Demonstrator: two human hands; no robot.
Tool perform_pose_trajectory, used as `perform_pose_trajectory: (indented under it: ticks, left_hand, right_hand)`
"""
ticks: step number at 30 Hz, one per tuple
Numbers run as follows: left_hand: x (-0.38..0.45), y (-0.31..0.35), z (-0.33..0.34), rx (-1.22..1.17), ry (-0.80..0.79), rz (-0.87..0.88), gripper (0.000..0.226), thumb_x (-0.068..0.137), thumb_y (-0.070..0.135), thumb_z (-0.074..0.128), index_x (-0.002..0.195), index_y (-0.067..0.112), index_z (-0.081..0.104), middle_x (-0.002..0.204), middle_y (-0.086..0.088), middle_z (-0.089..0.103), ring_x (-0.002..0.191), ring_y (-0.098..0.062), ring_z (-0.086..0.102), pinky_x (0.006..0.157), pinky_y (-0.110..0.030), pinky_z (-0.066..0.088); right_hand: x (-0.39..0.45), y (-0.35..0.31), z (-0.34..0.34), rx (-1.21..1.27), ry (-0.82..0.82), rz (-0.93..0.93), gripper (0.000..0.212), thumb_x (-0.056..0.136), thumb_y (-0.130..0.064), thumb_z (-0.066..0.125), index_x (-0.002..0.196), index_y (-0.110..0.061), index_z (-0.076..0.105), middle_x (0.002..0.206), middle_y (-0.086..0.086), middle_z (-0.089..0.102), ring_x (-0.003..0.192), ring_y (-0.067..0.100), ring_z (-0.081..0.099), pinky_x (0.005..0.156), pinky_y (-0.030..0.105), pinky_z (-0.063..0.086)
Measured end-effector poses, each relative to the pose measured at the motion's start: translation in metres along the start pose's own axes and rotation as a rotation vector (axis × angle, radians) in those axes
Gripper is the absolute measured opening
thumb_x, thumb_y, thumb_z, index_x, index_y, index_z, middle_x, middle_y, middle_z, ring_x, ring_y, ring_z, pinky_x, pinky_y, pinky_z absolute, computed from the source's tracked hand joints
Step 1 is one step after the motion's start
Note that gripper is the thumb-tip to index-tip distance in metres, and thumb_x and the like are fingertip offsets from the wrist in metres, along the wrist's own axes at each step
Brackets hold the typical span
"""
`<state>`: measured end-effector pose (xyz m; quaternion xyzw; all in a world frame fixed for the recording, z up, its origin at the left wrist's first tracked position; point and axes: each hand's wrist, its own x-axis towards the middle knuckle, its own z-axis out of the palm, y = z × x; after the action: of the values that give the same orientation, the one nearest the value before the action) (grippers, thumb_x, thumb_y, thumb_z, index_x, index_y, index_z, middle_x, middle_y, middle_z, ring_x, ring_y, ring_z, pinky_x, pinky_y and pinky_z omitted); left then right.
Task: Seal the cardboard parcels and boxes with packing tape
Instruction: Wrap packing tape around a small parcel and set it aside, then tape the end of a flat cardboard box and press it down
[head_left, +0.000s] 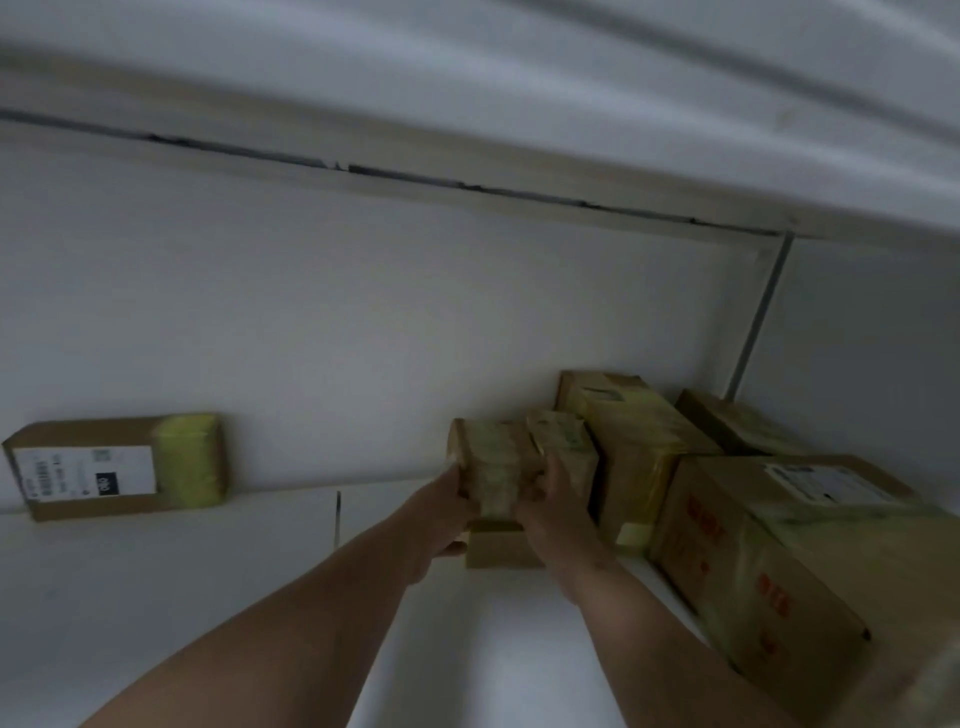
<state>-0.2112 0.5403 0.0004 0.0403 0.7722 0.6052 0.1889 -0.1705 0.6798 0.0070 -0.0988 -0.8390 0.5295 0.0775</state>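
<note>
both hands are clamped on one small taped parcel (493, 467): the left hand (441, 512) wraps its left side with fingers curled round the edge, and the right hand (545, 512) presses its right side, fingers bent over the top. the parcel stands on the white shelf (208, 597), near the middle of its back edge, close to the wall (363, 322), with yellowish tape over most of it and bare cardboard at the near end. touching it on the right is a second small parcel (566, 452), then a taller taped box (639, 452), and behind that another box (737, 426) in the back right corner. a large box (769, 561) with red print and a white label fills the right edge. well apart, at the left edge against the wall, sits a labelled box (119, 465) with one taped end. bare forearms reach up from below.
</note>
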Motion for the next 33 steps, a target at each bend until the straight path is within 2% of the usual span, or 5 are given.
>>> perform_pose_trajectory:
  ticks: [5, 11, 16, 20, 33]
  left_hand:
    - [-0.013, 0.001, 0.015, 0.007, -0.036, 0.012, 0.078, 0.077, 0.032, 0.068, 0.125, 0.058, 0.013, 0.108, 0.005, 0.061, 0.103, -0.016, 0.057, 0.086, -0.032, 0.047]
    - [-0.024, -0.007, 0.003, -0.058, 0.049, -0.027, 0.059, 0.099, 0.015, 0.055, 0.145, 0.036, 0.025, 0.090, 0.003, 0.058, 0.090, -0.017, 0.056, 0.079, -0.029, 0.050]
    - [-0.051, -0.031, -0.036, 0.081, 0.099, -0.010, 0.055, 0.100, 0.023, 0.054, 0.151, 0.022, 0.033, 0.122, -0.005, 0.062, 0.094, -0.017, 0.061, 0.087, -0.033, 0.053]
    - [-0.084, -0.057, -0.091, 0.031, 0.197, -0.034, 0.062, 0.095, 0.010, 0.060, 0.150, 0.024, 0.033, 0.097, 0.003, 0.061, 0.082, -0.017, 0.061, 0.069, -0.024, 0.046]
    - [-0.198, -0.132, -0.325, -0.135, 0.491, -0.149, 0.054, 0.096, 0.015, 0.062, 0.145, 0.025, 0.042, 0.111, -0.005, 0.066, 0.097, -0.025, 0.068, 0.090, -0.039, 0.054]
  right_hand:
    - [-0.012, 0.001, -0.007, -0.078, -0.060, -0.034, 0.072, 0.095, -0.018, 0.056, 0.155, -0.029, 0.016, 0.137, -0.003, 0.048, 0.107, 0.012, 0.052, 0.086, 0.021, 0.040]
    - [-0.025, 0.014, 0.001, -0.052, -0.070, 0.036, 0.041, 0.093, -0.005, 0.048, 0.131, -0.020, 0.050, 0.105, -0.004, 0.057, 0.078, 0.003, 0.052, 0.058, 0.021, 0.047]
    - [-0.035, 0.020, 0.033, -0.192, -0.054, 0.030, 0.002, 0.092, -0.021, 0.058, 0.093, -0.023, 0.058, 0.092, -0.001, 0.063, 0.079, 0.013, 0.058, 0.067, 0.028, 0.044]
    - [-0.051, 0.006, 0.080, -0.202, -0.153, -0.007, 0.015, 0.089, -0.024, 0.067, 0.077, -0.020, 0.059, 0.082, 0.000, 0.067, 0.081, 0.019, 0.067, 0.067, 0.027, 0.047]
    - [-0.106, -0.100, 0.297, -0.193, -0.287, -0.193, 0.038, 0.094, -0.040, 0.056, 0.067, -0.014, 0.048, 0.073, 0.017, 0.066, 0.074, 0.031, 0.066, 0.062, 0.032, 0.043]
